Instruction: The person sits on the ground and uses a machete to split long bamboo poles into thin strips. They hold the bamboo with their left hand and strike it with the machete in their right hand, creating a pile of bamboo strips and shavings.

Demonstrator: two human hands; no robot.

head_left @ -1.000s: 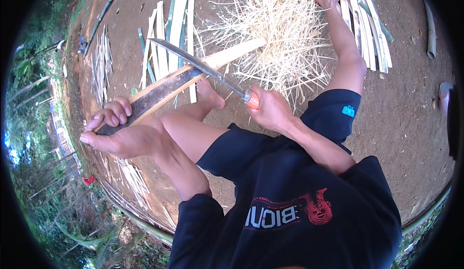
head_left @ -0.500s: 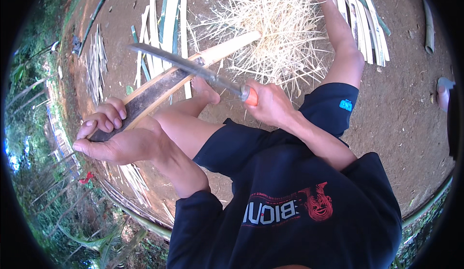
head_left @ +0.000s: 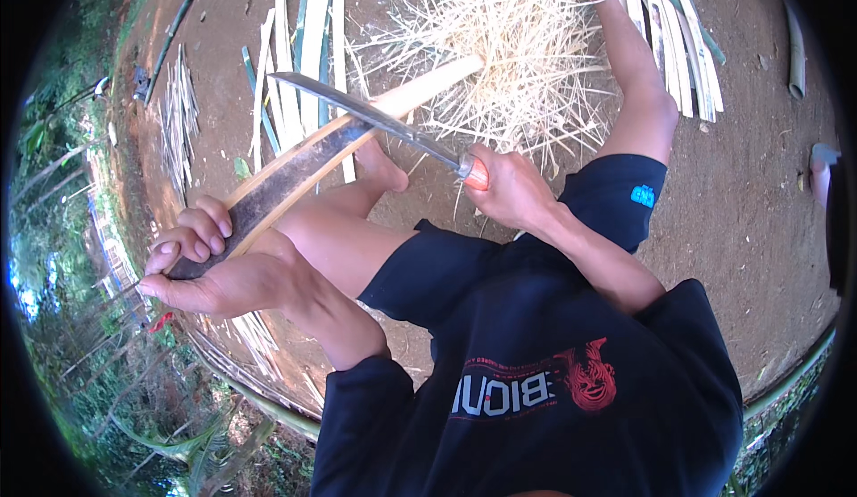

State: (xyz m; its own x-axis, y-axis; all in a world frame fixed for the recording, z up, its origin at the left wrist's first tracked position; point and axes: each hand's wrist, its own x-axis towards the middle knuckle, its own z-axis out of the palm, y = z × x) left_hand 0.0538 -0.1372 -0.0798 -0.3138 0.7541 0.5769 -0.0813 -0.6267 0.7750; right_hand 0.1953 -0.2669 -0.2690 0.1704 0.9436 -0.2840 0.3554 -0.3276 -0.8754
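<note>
My left hand (head_left: 210,256) is closed around the near end of a split bamboo piece (head_left: 284,183). Its dark inner face shows between pale edges, and the far part is shaved to light wood. That far end reaches into a heap of pale shavings (head_left: 518,60) on the ground. In my right hand (head_left: 513,185) is the orange handle of a machete (head_left: 375,118). The long blade lies across the bamboo where the dark surface meets the pale shaved part, its tip pointing to the far left.
Split bamboo strips (head_left: 312,46) lie beyond my left foot, with thinner strips (head_left: 178,122) farther left. More strips (head_left: 674,42) lie beside my right foot. A bamboo pole (head_left: 794,55) is at the far right. Green plants (head_left: 62,185) border the dirt ground on the left.
The machete has moved a little to the right and nearer along the bamboo, with my right hand shifting right. My left hand keeps its hold, slightly lower.
</note>
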